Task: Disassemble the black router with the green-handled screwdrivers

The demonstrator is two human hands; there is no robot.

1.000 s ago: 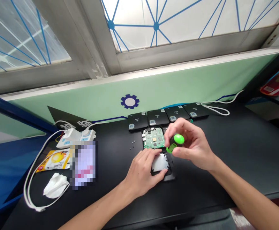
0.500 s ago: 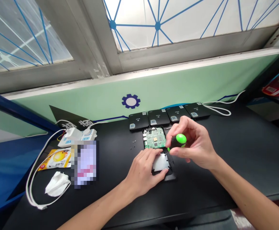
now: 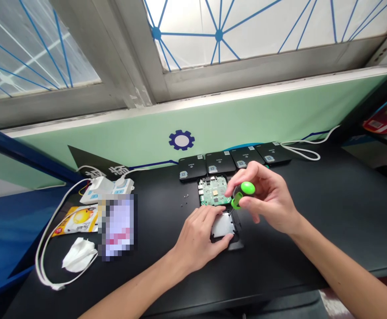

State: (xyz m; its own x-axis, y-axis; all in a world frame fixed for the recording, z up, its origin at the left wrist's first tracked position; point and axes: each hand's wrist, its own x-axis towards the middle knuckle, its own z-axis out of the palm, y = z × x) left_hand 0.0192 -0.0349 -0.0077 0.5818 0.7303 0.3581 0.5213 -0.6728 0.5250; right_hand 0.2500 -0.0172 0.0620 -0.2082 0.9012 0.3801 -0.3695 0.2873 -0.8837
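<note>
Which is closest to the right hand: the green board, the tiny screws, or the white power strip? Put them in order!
1. Green circuit board: just left of the right hand holding a green-handled screwdriver, mid-table.
2. Tiny screws: left of the board.
3. White power strip: far left, by the wall.

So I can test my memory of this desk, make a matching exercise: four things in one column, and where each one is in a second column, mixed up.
Things
1. green-capped screwdriver
2. circuit board
3. small screws
4. crumpled white tissue

Places
A. loose on the black table, left of the board
B. beside the white cable at the table's left end
C. gripped in the right hand
D. just in front of the row of black cases

Pairs: 1-C, 2-D, 3-A, 4-B
</note>
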